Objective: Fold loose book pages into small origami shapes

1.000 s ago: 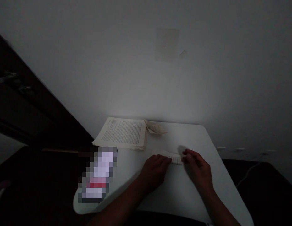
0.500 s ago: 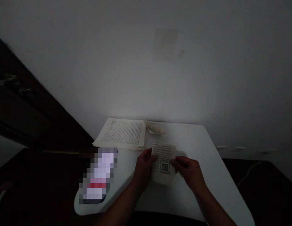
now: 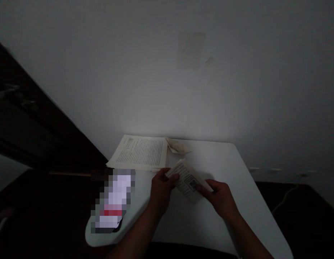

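Observation:
Between my hands, above the white table (image 3: 180,223), is a folded sheet of printed paper (image 3: 186,180) with a square code on its face. My left hand (image 3: 161,189) pinches its left edge, thumb on top. On the right edge, my right hand (image 3: 219,198) grips with the thumb over the front near the code. The paper sits tilted, and its underside and the fingers behind it are hidden. Beyond it lies a folded paper piece (image 3: 179,146), next to a stack of printed pages (image 3: 141,153).
A pixelated, phone-like lit object (image 3: 114,201) lies at the table's left side. Behind the table rises a pale wall (image 3: 150,90). A dark door (image 3: 23,104) with a handle is at the left, and a white cable (image 3: 285,198) hangs at the right.
The printed paper has turned from nearly upright to a slant, its right side lower. My left hand has shifted slightly left, and both hands keep their hold.

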`<state>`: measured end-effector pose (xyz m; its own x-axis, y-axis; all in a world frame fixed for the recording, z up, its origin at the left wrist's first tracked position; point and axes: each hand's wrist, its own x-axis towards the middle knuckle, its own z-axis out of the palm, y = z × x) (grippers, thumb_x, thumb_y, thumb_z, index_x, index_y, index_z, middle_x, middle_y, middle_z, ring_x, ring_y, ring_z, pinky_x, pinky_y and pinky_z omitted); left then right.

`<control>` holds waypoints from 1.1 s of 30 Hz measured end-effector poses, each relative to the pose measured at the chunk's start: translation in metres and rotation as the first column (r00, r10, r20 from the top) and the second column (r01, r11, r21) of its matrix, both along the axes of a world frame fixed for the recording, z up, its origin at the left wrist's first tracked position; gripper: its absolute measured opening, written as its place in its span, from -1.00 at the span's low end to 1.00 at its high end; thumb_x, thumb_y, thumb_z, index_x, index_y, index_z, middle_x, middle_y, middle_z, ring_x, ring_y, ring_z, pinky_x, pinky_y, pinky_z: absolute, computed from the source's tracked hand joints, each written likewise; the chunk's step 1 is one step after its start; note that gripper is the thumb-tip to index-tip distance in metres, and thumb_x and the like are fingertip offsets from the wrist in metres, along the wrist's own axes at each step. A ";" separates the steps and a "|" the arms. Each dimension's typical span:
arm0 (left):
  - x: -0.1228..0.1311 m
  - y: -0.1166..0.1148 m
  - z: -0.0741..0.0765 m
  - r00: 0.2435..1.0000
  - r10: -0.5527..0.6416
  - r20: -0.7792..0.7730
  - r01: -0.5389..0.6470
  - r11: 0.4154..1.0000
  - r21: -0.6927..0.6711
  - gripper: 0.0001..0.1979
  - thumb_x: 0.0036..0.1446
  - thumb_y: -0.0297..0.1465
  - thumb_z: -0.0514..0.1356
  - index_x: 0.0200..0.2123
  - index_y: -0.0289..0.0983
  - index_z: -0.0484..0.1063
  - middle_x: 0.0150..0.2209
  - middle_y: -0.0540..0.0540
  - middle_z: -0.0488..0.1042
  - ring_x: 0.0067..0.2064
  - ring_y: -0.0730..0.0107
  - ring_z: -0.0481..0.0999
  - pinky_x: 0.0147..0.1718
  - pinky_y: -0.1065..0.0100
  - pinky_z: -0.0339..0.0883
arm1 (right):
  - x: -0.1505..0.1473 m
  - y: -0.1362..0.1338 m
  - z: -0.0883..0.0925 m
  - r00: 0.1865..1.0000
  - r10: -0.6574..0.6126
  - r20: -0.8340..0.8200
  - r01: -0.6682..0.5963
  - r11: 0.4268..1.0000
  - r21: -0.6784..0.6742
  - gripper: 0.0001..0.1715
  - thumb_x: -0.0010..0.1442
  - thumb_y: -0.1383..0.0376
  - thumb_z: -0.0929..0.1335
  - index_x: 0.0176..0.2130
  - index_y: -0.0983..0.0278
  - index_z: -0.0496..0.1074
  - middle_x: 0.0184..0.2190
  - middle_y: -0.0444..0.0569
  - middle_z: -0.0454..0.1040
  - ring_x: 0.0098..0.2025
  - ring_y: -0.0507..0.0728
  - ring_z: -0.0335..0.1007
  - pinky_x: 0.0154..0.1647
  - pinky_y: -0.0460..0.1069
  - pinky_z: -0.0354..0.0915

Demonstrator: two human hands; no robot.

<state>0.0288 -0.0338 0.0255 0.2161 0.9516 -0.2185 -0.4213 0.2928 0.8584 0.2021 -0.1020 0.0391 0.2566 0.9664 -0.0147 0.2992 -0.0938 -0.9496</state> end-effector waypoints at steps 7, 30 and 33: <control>-0.014 0.009 0.005 0.930 -0.186 -0.316 0.243 0.959 0.148 -0.78 -0.20 -0.34 0.36 -0.48 -0.34 0.44 -0.48 -0.05 0.52 -0.42 0.37 0.48 -0.40 0.40 0.32 | 0.012 0.001 -0.005 0.998 -0.056 -0.012 0.057 0.998 0.022 -0.72 -0.08 0.11 0.43 -0.46 0.29 0.53 -0.63 -0.16 0.43 -0.64 0.00 0.25 -0.65 -0.13 0.20; -0.012 0.005 -0.009 0.931 -0.265 -0.250 0.293 0.953 0.079 -0.74 -0.20 -0.28 0.36 -0.49 -0.37 0.54 -0.48 -0.14 0.54 -0.48 0.32 0.50 -0.47 0.31 0.45 | 0.011 -0.001 -0.034 0.921 -0.194 -0.337 0.226 0.972 0.058 -0.63 -0.02 0.10 0.42 -0.29 0.32 0.55 -0.39 0.00 0.57 -0.33 0.22 0.47 -0.26 0.08 0.37; -0.011 0.005 -0.008 0.932 -0.263 -0.250 0.288 0.955 0.071 -0.74 -0.20 -0.28 0.36 -0.49 -0.38 0.54 -0.49 -0.14 0.53 -0.51 0.35 0.48 -0.52 0.32 0.44 | 0.010 0.000 -0.035 0.914 -0.206 -0.350 0.237 0.970 0.047 -0.60 -0.03 0.09 0.42 -0.28 0.34 0.55 -0.40 0.01 0.56 -0.34 0.23 0.46 -0.28 0.08 0.37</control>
<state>0.0181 -0.0291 0.0178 0.4274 0.8822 -0.1975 -0.1196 0.2717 0.9549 0.2124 -0.1025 0.0039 0.4582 0.8869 -0.0581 -0.0626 -0.0330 -0.9975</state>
